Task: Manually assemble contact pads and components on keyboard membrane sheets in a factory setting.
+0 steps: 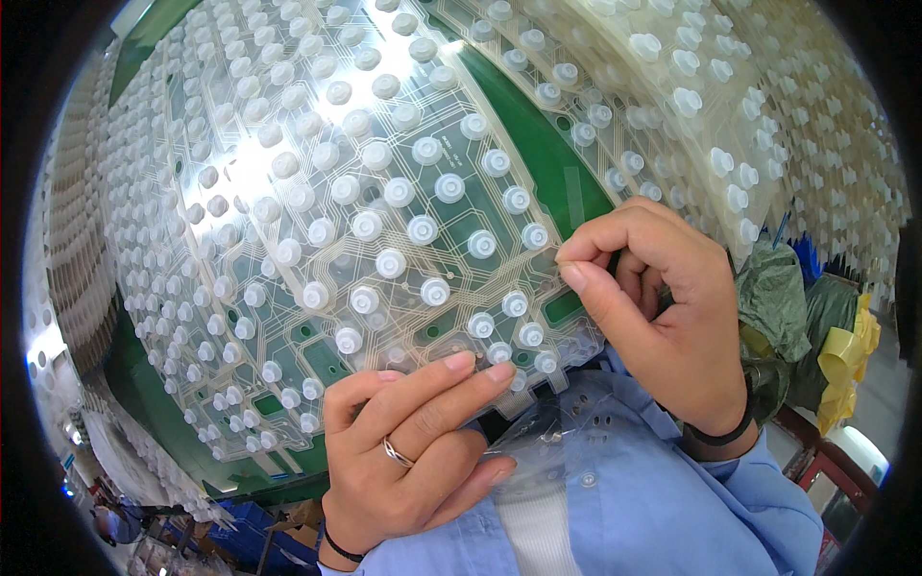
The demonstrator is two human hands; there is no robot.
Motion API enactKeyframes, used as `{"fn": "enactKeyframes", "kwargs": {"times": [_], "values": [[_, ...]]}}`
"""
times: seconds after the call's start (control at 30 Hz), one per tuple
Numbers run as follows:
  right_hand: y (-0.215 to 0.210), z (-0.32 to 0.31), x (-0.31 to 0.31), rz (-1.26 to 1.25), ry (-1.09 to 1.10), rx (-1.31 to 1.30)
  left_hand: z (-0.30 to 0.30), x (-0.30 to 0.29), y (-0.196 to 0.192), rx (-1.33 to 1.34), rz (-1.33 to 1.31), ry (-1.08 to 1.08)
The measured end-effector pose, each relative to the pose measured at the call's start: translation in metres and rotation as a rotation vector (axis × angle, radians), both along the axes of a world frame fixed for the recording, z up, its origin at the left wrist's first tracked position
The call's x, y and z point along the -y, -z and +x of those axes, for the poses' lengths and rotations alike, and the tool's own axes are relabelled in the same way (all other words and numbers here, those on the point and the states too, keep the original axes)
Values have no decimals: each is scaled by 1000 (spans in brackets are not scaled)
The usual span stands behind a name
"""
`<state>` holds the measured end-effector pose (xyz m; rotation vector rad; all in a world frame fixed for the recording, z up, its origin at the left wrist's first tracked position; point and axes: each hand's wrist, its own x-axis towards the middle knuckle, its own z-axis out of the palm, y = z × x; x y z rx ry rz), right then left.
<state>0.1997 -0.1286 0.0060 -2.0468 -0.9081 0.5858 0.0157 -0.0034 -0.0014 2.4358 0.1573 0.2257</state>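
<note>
A clear keyboard membrane sheet with pale printed traces and rows of white rubber domes lies over a green board. At the sheet's right edge my right hand is closed, thumb and forefinger pinching that edge; the other fingers curl behind. My left hand, with a ring on one finger, rests its outstretched fingertips along the near edge, among the lowest domes. Its remaining fingers bend loosely and hold nothing visible. Crinkled clear plastic film hangs below the near edge, between my hands.
Stacks of similar domed sheets stand at the right and the left. Beyond my right wrist are a dark green plastic bag and a yellow object. Blue crates sit low at the left.
</note>
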Motion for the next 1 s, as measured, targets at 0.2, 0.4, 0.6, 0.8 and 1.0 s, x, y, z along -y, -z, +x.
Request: {"fn": "enactKeyframes", "kwargs": {"times": [0.2,0.4,0.6,0.8,1.0], "values": [[2,-4,1,-24,-21,99,-1,-1,1,18,13,18],[9,-14,3,71,166,82,-2,-1,7,67,7,25],[-14,-17,55,-123,50,-384,-6,-1,6,109,-7,22],[11,-38,53,-52,-27,-469,-7,1,-4,33,-120,140],[-23,-41,26,98,-48,-10,-15,5,-6,118,-233,143]]}}
